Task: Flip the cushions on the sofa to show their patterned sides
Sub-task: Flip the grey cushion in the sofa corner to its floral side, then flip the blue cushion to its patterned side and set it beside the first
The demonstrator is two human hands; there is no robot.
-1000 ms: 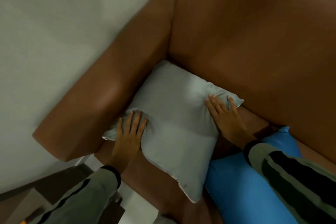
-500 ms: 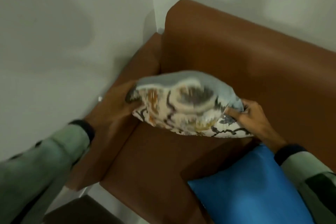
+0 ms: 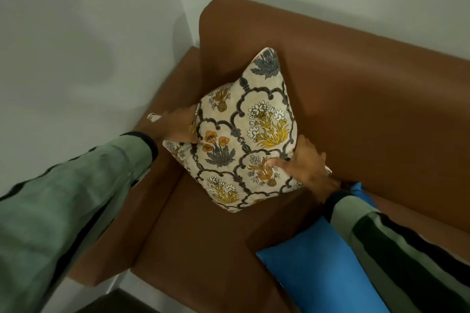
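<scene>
Both hands grip the floral cushion: the left hand clasps its left edge, the right hand pinches its lower right corner. The cushion stands on a corner, patterned side up, leaning against the brown sofa backrest. A blue cushion lies nearby, under the right sleeve.
</scene>
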